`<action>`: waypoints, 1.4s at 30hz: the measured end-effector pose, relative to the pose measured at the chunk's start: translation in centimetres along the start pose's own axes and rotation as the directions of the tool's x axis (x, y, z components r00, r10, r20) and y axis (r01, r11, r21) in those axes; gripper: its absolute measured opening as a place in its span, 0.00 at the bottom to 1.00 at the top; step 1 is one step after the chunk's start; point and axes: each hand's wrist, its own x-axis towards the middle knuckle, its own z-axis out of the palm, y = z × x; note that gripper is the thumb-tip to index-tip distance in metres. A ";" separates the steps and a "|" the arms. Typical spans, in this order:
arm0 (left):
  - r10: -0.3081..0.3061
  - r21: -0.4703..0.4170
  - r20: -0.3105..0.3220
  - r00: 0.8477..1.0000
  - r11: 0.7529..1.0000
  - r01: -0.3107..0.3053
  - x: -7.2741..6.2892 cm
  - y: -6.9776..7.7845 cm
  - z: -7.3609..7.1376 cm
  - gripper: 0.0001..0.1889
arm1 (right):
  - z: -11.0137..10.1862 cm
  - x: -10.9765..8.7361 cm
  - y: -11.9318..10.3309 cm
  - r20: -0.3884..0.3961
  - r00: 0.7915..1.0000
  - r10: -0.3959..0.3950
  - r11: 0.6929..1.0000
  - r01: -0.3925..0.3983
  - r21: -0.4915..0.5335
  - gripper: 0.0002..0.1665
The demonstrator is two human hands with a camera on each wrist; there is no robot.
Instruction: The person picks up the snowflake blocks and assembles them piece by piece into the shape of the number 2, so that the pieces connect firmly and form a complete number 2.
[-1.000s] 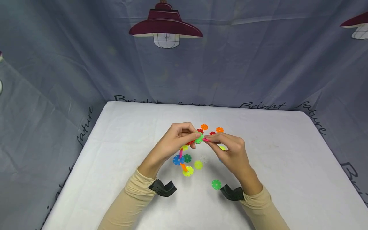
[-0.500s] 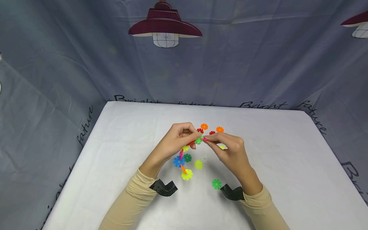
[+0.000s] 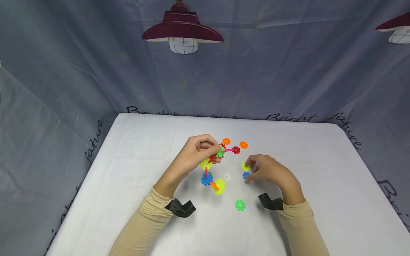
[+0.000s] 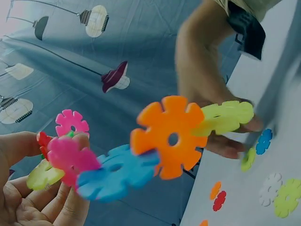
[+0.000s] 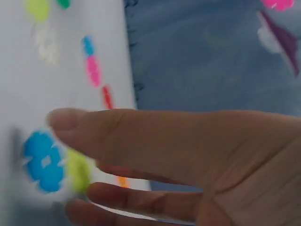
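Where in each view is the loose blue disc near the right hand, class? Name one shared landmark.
Head: blue disc right of and below centre, beside the right hand.
Left wrist: blue disc near the right edge, below mid-height.
Right wrist: blue disc toward the left edge, below mid-height.
Shared landmark: white disc, blurred in the last view.

In the head view, the left hand point(image 3: 202, 151) hides part of the light green notched disc point(image 3: 220, 153), and the right hand point(image 3: 270, 172) covers some of a yellow disc point(image 3: 245, 166). The right wrist view blurs a white disc point(image 5: 45, 44) and crops a pink disc point(image 5: 278, 4) at its top edge.
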 end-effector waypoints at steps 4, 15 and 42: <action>-0.002 0.030 -0.005 1.000 1.000 0.002 0.0 0.0 -0.1 0.11 | 0.8 1.1 1.0 0.050 0.999 -0.012 1.000 0.012 -0.001 0.20; 0.007 0.055 0.003 1.000 0.998 -0.007 0.2 -0.1 -0.2 0.09 | 1.3 1.6 1.2 0.037 0.999 0.028 0.996 -0.031 0.083 0.17; 0.017 0.047 0.027 0.999 0.999 -0.018 0.2 -0.2 0.0 0.08 | 0.1 -0.4 -2.3 -0.370 0.922 -0.117 0.619 0.359 0.698 0.15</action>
